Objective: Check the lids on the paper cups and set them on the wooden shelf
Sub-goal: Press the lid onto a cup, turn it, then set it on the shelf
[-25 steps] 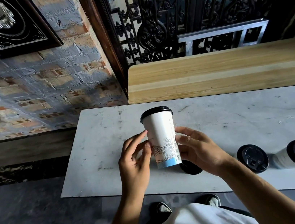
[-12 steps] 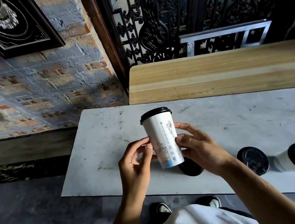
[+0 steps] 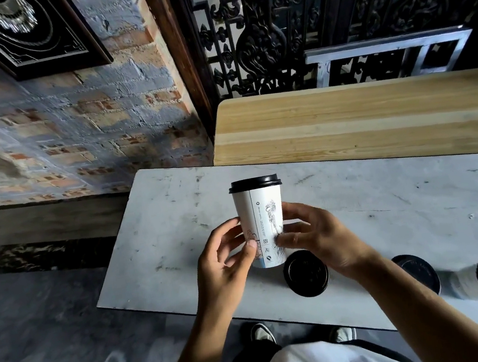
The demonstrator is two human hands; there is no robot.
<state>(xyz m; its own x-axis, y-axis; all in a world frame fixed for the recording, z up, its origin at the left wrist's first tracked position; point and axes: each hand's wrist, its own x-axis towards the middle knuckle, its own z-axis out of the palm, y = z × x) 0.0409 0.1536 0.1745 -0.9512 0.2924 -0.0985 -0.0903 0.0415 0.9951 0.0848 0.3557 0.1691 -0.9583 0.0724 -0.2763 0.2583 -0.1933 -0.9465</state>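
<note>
Paper cup (image 3: 262, 223) held upright over the near-left part of the white table (image 3: 388, 205), black lid (image 3: 254, 183) seated level. Left hand (image 3: 224, 262) and right hand (image 3: 315, 231) each pinch its lower wall by the fingertips. Judged step: lid check. Next: carry it far to the wooden shelf (image 3: 361, 120), set down flat. Three more lidded cups (image 3: 306, 272) stand near right
</note>
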